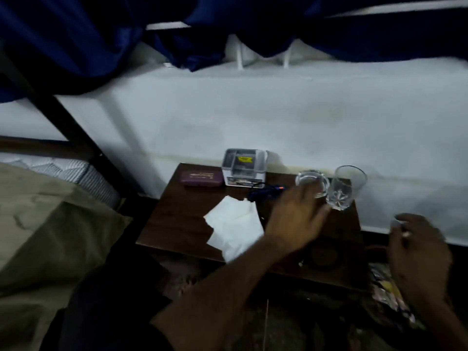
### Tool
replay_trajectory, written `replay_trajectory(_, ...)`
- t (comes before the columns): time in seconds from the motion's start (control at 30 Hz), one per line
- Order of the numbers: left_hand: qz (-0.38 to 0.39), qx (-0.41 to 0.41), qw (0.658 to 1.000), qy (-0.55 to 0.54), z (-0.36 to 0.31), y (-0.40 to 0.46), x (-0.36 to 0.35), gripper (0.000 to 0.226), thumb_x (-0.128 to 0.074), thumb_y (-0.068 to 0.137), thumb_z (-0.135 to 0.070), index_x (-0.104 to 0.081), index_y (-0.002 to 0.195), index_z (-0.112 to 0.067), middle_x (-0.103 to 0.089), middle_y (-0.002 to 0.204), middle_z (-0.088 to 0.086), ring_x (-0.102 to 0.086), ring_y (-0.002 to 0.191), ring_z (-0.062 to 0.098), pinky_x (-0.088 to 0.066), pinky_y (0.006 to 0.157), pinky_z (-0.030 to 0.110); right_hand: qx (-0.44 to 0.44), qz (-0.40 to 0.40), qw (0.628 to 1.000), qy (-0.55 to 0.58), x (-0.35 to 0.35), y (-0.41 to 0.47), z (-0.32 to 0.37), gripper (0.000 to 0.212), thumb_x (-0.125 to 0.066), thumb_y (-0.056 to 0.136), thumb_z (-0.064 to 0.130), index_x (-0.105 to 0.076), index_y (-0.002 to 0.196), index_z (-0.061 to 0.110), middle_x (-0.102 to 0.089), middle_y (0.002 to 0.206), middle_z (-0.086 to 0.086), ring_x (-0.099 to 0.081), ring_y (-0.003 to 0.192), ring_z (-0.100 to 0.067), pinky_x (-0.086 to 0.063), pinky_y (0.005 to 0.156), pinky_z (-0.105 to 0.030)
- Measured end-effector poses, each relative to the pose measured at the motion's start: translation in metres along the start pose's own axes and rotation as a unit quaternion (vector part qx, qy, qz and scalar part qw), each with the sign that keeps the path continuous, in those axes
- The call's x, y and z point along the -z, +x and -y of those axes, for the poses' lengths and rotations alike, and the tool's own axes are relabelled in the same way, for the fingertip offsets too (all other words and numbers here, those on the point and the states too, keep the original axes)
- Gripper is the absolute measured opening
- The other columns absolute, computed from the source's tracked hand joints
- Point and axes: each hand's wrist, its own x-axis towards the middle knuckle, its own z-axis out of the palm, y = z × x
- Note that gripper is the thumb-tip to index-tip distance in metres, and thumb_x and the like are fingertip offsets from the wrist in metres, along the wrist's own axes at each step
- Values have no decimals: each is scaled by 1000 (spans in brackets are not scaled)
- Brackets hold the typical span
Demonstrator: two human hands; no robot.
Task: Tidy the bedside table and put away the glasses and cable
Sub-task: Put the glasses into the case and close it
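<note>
Head view shows a dark wooden table [177,219] at frame centre, set against a white wall [253,117]. A maroon glasses case [201,178] lies shut at the table's back left, beside a small grey box [244,167] with a yellow label. A dark blue cable [266,191] lies bunched just in front of the box. White tissue [234,225] is spread over the middle, reaching the front edge. At the back right stand a clear ashtray [312,182] and, touching it on the right, a tilted tumbler [344,187] close to the table's right edge. Bare wood shows at the left and the front right. A bed [50,224] fills the lower left, blue curtain [76,34] the top. The left hand [295,219] reaches across the table, fingers spread and straight, tips at the ashtray and the tumbler's base; contact is blurred. The right hand [417,254], off the table at lower right, pinches a small pale thing, too blurred to name.
</note>
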Motion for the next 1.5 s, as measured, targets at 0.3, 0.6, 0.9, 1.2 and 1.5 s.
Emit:
replay_trajectory(0.3, 56, 116, 962, 239, 230, -31, 148, 76, -70, 87, -39, -44, 153, -12, -61, 144, 13, -54, 134, 35, -37, 111, 54, 303, 159, 940, 15, -121, 21, 174, 21, -68, 94, 8, -69, 115, 8, -67, 111, -14, -60, 103, -34, -49, 90, -40)
replay_trajectory(0.6, 176, 151, 934, 272, 289, -21, 137, 93, -73, 81, -36, -30, 161, -14, -37, 165, 9, -34, 152, 31, -29, 114, 56, 332, 263, 900, -103, -187, 55, 185, 30, -70, 89, 8, -72, 118, 8, -67, 113, -18, -60, 107, -37, -49, 94, -43)
replay_trajectory(0.9, 109, 184, 950, 228, 294, -22, 125, 66, -66, 82, -17, -51, 146, -13, -57, 141, 12, -50, 135, 36, -31, 106, 52, 300, 248, 916, -95, -194, 51, 179, 23, -69, 92, 8, -75, 114, 8, -64, 109, -17, -61, 103, -38, -52, 90, -43)
replay_trajectory(1.2, 27, 258, 956, 140, 284, -38, 151, 49, -71, 91, -27, -57, 136, -15, -53, 132, 11, -57, 122, 33, -31, 110, 51, 259, 220, 940, -24, -174, 56, 176, 24, -68, 87, 3, -77, 109, 11, -72, 101, -16, -61, 97, -40, -45, 83, -38)
replay_trajectory(1.5, -107, 344, 928, -91, 216, -57, 161, 31, -67, 99, -32, -74, 121, -11, -76, 106, 4, -71, 96, 23, -59, 84, 42, 269, 255, 929, -20, -149, 69, 192, 38, -42, 87, 35, -71, 107, 21, -76, 91, -10, -63, 87, -43, -52, 81, -48)
